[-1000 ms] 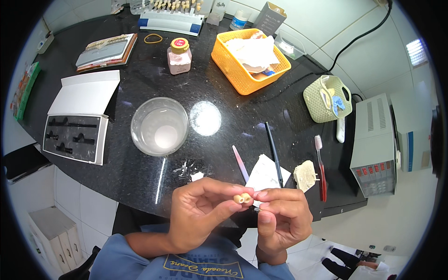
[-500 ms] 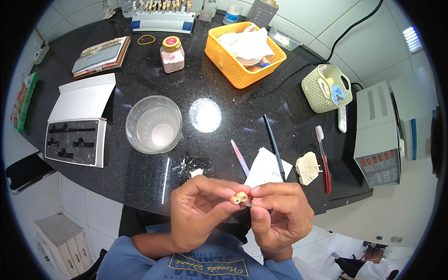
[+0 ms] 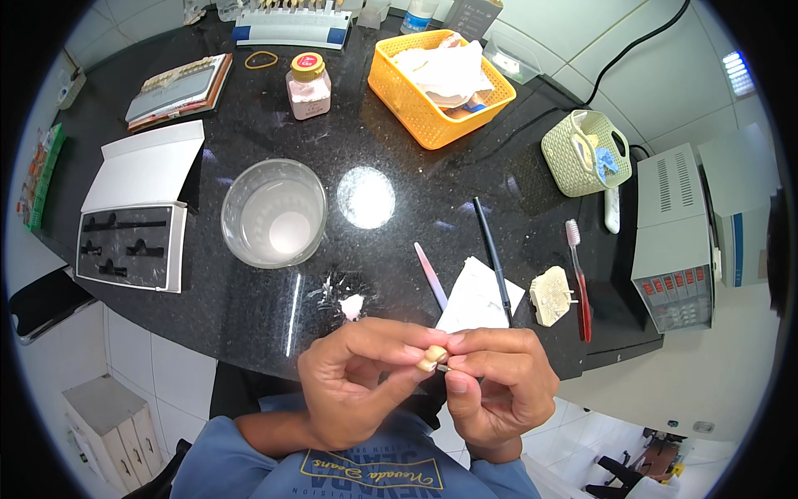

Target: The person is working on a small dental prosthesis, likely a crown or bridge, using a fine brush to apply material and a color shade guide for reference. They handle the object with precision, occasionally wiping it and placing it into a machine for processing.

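My left hand is closed, pinching a small joined piece of tooth-coloured dental crowns between thumb and fingers near the table's front edge. Closed close beside it, my right hand grips a tiny greyish metal piece whose end meets the crowns; its kind is too small to make out. Just beyond my hands lie a heap of white powder, a pink-and-purple pointed tool, a white paper and a dark slim rod across the paper.
A cream dental cast and a red toothbrush lie to the right. Left of centre stands a glass bowl of cloudy liquid, beside an opened white box. Farther back are a powder jar, a yellow basket and a green basket.
The crowns have turned between my left fingers, so their hollow openings no longer face up toward me. The metal piece stays in my right fingers against them. The view has shifted slightly.
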Action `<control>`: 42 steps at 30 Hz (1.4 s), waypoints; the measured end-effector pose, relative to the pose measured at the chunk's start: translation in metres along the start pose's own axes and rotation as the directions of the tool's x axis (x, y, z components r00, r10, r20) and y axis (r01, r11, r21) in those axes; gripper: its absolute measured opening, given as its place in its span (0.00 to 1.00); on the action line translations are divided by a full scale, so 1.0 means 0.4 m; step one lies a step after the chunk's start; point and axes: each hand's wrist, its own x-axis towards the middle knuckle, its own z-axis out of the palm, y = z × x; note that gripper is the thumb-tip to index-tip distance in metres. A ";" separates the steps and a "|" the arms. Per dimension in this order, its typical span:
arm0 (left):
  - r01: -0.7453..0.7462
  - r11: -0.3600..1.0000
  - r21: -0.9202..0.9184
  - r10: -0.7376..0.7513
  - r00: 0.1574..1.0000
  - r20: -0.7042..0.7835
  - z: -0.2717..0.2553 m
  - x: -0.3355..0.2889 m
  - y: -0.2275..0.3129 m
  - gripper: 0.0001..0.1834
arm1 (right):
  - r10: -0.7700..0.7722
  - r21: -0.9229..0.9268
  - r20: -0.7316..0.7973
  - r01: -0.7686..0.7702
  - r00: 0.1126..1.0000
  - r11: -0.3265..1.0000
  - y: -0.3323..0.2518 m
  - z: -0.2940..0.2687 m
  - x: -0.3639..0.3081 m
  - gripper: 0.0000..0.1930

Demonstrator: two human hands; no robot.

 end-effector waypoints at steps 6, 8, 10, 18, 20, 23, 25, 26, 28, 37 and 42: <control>-0.015 0.999 -0.031 0.015 1.000 -0.002 -0.002 0.001 -0.004 0.12 | -0.002 0.006 -0.019 0.002 1.000 1.000 0.002 0.005 -0.003 0.07; -0.028 0.998 -0.063 0.027 1.000 -0.014 -0.002 -0.001 -0.009 0.12 | -0.009 -0.002 -0.026 0.009 1.000 1.000 0.001 0.007 -0.002 0.07; -0.038 0.998 -0.058 0.037 0.999 -0.021 -0.003 -0.001 -0.011 0.12 | -0.015 -0.006 -0.030 0.015 0.999 1.000 0.002 0.009 -0.002 0.07; -0.054 0.998 -0.037 0.054 0.999 -0.002 -0.005 -0.001 -0.010 0.13 | -0.030 -0.001 -0.033 0.030 0.999 1.000 0.003 0.011 -0.001 0.08; -0.057 0.998 -0.035 0.057 0.998 0.005 -0.006 -0.001 -0.010 0.13 | -0.029 0.002 -0.036 0.029 0.999 1.000 0.004 0.012 -0.002 0.08; -0.066 0.997 -0.032 0.067 0.998 0.013 -0.008 -0.001 -0.012 0.13 | -0.026 0.003 -0.037 0.026 0.999 1.000 0.005 0.013 -0.003 0.08; -0.075 0.997 -0.029 0.075 0.997 0.012 -0.008 0.000 -0.012 0.13 | -0.026 -0.001 -0.034 0.026 0.999 1.000 0.004 0.013 -0.003 0.08; -0.080 0.996 -0.028 0.080 0.997 0.007 -0.007 0.000 -0.013 0.13 | -0.027 -0.006 -0.032 0.027 0.999 1.000 0.003 0.013 -0.001 0.08; -0.088 0.996 -0.028 0.088 0.996 -0.002 -0.006 0.000 -0.015 0.13 | -0.029 -0.014 -0.031 0.028 0.999 0.999 0.002 0.013 0.000 0.09; -0.095 0.990 0.102 0.090 0.994 0.055 -0.010 0.002 -0.011 0.11 | -0.036 -0.010 -0.042 0.035 0.998 0.999 0.005 0.017 -0.001 0.09; -0.100 0.991 0.094 0.095 0.994 0.054 -0.008 0.000 -0.014 0.11 | -0.037 -0.008 -0.048 0.037 0.998 0.999 0.005 0.017 -0.001 0.09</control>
